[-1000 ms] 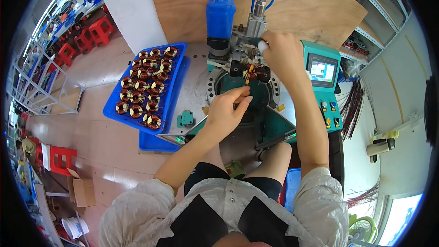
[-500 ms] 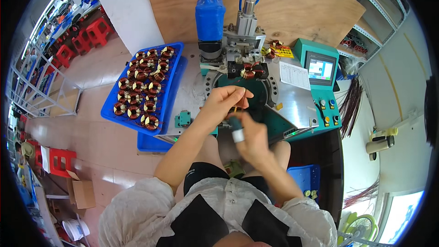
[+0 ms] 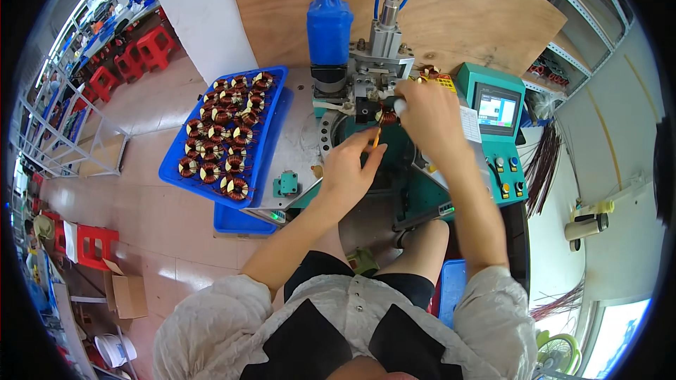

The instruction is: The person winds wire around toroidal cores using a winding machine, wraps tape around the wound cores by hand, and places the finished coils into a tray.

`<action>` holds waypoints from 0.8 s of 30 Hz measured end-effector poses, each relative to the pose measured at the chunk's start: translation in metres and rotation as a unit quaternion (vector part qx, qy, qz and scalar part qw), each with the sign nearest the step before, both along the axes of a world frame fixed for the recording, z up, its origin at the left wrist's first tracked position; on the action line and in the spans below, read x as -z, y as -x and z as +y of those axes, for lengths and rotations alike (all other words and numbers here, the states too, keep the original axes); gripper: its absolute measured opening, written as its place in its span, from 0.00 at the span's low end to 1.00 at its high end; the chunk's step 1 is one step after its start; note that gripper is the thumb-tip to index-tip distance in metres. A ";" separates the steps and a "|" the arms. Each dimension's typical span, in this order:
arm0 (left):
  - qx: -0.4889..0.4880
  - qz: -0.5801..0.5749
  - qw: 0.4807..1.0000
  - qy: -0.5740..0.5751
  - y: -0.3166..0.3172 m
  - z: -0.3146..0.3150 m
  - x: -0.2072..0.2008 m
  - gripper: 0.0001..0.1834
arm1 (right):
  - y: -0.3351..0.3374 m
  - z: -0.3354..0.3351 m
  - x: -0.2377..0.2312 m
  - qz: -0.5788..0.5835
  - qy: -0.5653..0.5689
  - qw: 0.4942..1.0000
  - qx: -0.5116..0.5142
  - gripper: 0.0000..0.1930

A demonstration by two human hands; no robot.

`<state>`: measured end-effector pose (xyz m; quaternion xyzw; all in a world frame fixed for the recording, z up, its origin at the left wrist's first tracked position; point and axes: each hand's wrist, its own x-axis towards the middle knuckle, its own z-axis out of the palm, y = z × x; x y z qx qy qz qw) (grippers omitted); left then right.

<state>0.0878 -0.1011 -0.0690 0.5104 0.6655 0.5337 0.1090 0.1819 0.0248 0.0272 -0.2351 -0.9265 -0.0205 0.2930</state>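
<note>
My right hand (image 3: 421, 118) reaches up to the winding machine (image 3: 370, 74) and holds a copper-wound ring coil (image 3: 386, 117) at the fixture under the machine head. My left hand (image 3: 346, 171) hovers just below it over the round metal plate, pinching a thin yellowish wire end (image 3: 376, 138) between thumb and forefinger. A blue tray (image 3: 224, 134) with several copper ring coils lies to the left of my left hand.
A teal control box (image 3: 498, 134) with a small screen and buttons stands at the right. A blue motor and blue hoses top the machine. A plywood board leans behind. Red stools, shelving and a cardboard box (image 3: 125, 294) are on the floor at the left.
My right hand came down to my left hand near my lap, then rose again to the machine fixture with a coil. My left hand stayed low over the plate.
</note>
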 end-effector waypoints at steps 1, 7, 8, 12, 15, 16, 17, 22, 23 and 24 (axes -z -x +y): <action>-0.039 0.043 0.996 -0.064 0.001 0.007 0.010 0.15 | -0.002 -0.015 0.009 0.017 0.023 0.998 0.049 0.11; 0.109 -0.112 0.985 0.065 0.012 0.009 0.023 0.11 | -0.030 -0.058 0.128 0.237 0.300 0.923 0.037 0.12; 0.119 -0.103 0.986 0.053 0.010 0.008 0.024 0.11 | -0.030 -0.066 0.165 0.287 0.416 0.862 -0.039 0.16; 0.158 -0.201 0.964 0.072 0.018 -0.010 -0.009 0.12 | -0.028 -0.111 0.129 0.273 0.464 0.829 -0.149 0.15; 0.068 0.054 0.995 -0.042 0.027 -0.016 -0.035 0.08 | -0.040 -0.092 0.057 0.190 0.314 0.924 -0.106 0.16; 0.027 0.136 0.986 -0.095 0.029 -0.012 -0.044 0.13 | -0.039 -0.082 0.046 0.178 0.234 0.952 -0.086 0.11; -0.014 0.215 0.965 -0.147 0.030 -0.004 -0.049 0.18 | -0.039 -0.072 0.034 0.134 0.175 0.974 -0.049 0.09; 0.025 0.145 0.988 -0.057 0.038 0.031 -0.044 0.30 | -0.003 0.022 -0.025 0.033 0.058 0.998 0.021 0.09; 0.029 0.133 0.989 -0.049 0.038 0.033 -0.046 0.30 | 0.006 0.036 -0.032 0.035 0.057 0.998 0.023 0.09; 0.037 0.120 0.991 -0.039 0.036 0.036 -0.046 0.30 | 0.013 0.049 -0.036 -0.024 0.068 0.997 0.007 0.10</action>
